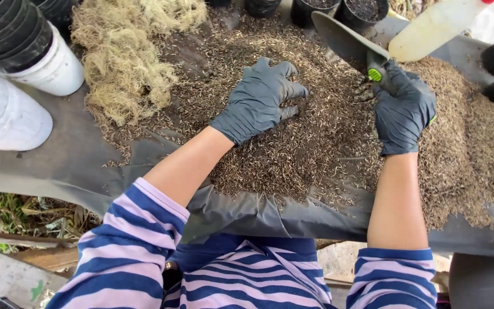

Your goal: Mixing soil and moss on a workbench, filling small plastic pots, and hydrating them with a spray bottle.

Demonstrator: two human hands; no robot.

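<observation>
Gripping trowel [347,43] in right hand [402,109] fingers, above husk mix [293,154]

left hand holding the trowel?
No: the left hand lies flat and spread on the husk mix, while the right hand grips the trowel.

Your left hand [258,100] lies flat on the potting mix [293,149] spread over the plastic sheet [64,166], and your right hand [402,109], just to its right, holds a trowel [347,43] whose blade points away from you. Left of the mix lies a heap of moss [127,57], with stacked pots [24,51] farther left. Behind the mix, filled pots [338,8] stand in a row.
</observation>
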